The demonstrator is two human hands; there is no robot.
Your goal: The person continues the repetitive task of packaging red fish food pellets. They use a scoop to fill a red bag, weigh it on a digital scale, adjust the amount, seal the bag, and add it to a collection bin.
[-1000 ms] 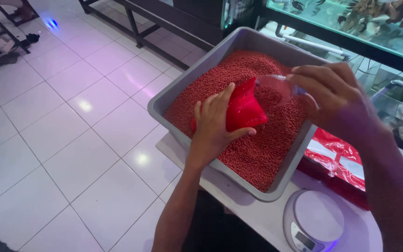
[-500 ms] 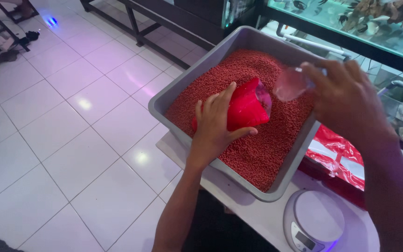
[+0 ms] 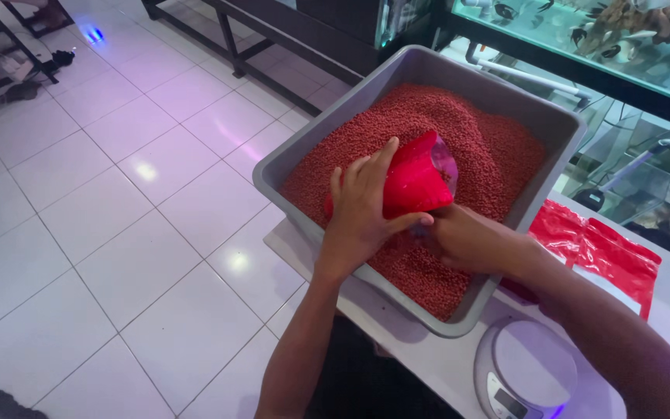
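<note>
A: Red pouch [image 3: 414, 186] — where's it sitting?

B: Held open and tilted over the red pellets [image 3: 498, 155], mouth toward the far side of the grey tub [image 3: 560, 124]. It's gripped by the left hand [image 3: 362, 213], fingers wrapped round the near side, thumb underneath. The right hand [image 3: 463, 237] is pressed in just below and beside it, touching the pellets; fingers are hidden behind the pouch, so whether it's closed on anything can't be told. Something clear shows at the pouch mouth, prob. a scoop, but that isn't certain.

A: What could go wrong?

B: Judged from here — pellets could be spilled past the mouth if the pouch is tipped further or its opening is squeezed flat by the grip. The tub overhangs the white counter [image 3: 428, 349] on the near side, so it could be rocked if it's leaned on, and pellets would be sent onto the tiled floor [image 3: 118, 233].

A: Anything else nearby?

B: A round kitchen scale [image 3: 525, 372] near the counter edge, spare red pouches [image 3: 599, 248] to the right, aquarium tanks [image 3: 583, 39] behind.
</note>
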